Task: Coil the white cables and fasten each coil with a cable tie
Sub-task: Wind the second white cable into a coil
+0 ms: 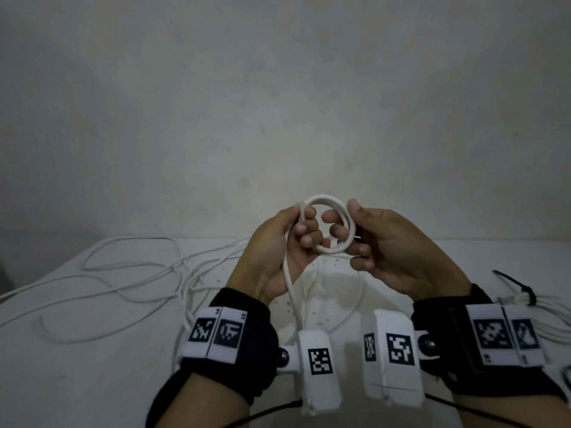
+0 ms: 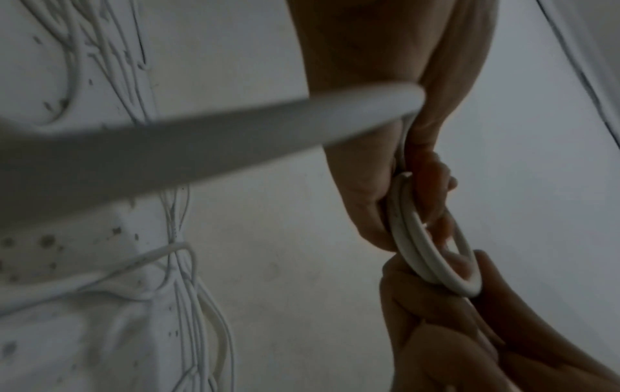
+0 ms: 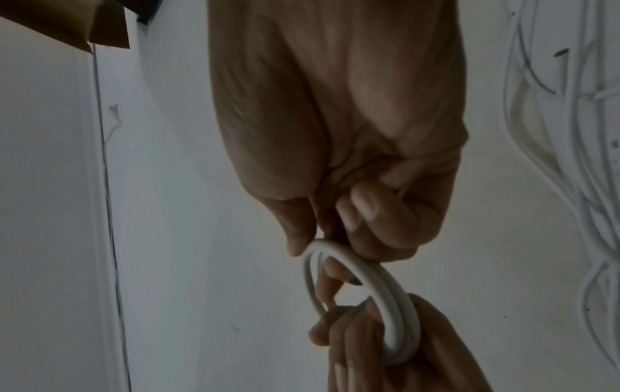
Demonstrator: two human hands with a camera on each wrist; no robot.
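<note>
A small coil point(image 1: 327, 225) is gripped by the left hand point(image 1: 278, 248) and right hand point(image 1: 398, 251); much cable point(image 1: 292, 291) below remains uncoiled, untied.

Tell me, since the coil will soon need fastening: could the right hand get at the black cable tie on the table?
Probably not yet. The right hand is busy gripping the white cable coil, shared with the left hand. The black cable tie lies uncovered on the table beside the right wrist, so once freed, the path looks open.

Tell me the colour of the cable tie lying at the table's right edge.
Black. The cable tie shows best in the head view, cinched around a bundle of white cables.
</note>
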